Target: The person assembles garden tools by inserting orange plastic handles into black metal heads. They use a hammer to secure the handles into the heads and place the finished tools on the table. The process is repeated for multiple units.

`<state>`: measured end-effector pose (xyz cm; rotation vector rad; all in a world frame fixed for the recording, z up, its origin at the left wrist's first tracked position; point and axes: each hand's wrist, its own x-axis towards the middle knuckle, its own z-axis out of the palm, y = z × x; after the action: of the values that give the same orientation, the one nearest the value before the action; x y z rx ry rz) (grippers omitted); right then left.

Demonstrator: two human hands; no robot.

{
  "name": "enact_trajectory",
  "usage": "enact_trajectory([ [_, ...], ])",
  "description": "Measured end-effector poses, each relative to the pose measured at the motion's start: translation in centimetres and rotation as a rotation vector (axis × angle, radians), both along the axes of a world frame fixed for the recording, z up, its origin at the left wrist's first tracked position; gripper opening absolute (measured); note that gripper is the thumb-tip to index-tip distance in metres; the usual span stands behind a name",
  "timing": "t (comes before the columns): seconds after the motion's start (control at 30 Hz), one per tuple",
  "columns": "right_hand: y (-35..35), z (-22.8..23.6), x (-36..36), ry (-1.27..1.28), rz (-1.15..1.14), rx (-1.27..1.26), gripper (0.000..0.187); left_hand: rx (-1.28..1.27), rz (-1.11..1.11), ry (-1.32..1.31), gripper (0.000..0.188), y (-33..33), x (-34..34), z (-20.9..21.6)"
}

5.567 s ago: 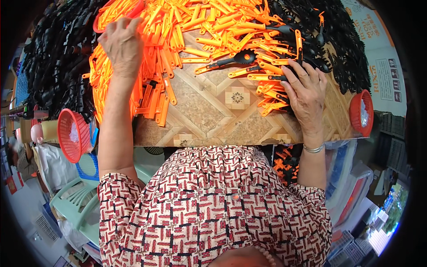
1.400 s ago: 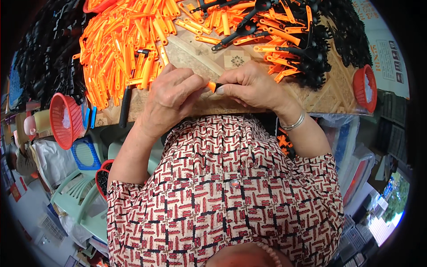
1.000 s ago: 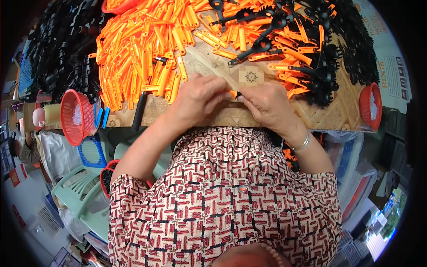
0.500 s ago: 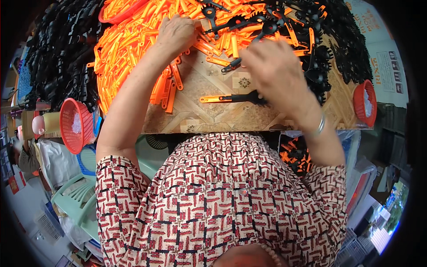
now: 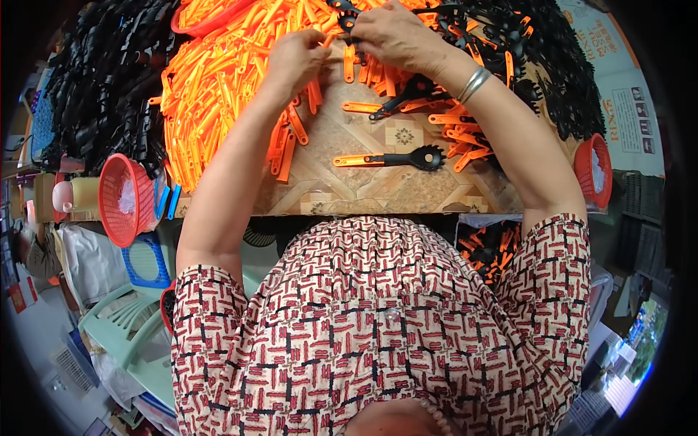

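- Right hand (image 5: pixel 400 40) is now reaching to the far side of the table (image 5: pixel 320 185), where earlier it was covering the head of the nearer spoon (image 5: pixel 389 158).
- That spoon is lying flat near the front edge, its orange handle pointing left and its black slotted head right.
- Right fingers are curling over the shaft of a black tool (image 5: pixel 345 14); one cannot tell whether they are gripping it.
- Left hand (image 5: pixel 294 62) is hovering at the edge of the orange handles (image 5: pixel 211 109), thumb and fingers drawing close together; one cannot tell whether they are pinching one.
- Black parts are heaping up at left (image 5: pixel 102 94) and right (image 5: pixel 571 80).
- Two red baskets, left (image 5: pixel 122 231) and right (image 5: pixel 598 198), are holding clear plastic.
- Bracelets (image 5: pixel 474 84) are circling the right wrist.
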<state>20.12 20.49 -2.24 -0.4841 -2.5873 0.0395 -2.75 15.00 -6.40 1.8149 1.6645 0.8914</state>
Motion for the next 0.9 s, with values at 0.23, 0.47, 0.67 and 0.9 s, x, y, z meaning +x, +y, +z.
enact_trajectory([
  [0.23,-4.8,5.6,1.3,0.584,-0.051,-1.180,0.025,0.139,-0.062,-0.583,0.028,-3.9,-0.7,4.7],
  [0.47,-7.2,1.1,3.1,0.298,-0.128,-0.998,0.028,0.275,-0.161,0.052,0.023,-10.3,0.9,7.4],
  [0.67,-10.7,0.9,2.8,0.400,-0.043,-1.282,0.023,0.513,-0.322,0.134,0.019,-11.6,1.6,8.2],
  [0.9,-12.6,2.2,2.9,0.339,-0.065,-1.399,0.021,0.496,-0.414,0.293,0.021,-12.4,1.6,9.4],
])
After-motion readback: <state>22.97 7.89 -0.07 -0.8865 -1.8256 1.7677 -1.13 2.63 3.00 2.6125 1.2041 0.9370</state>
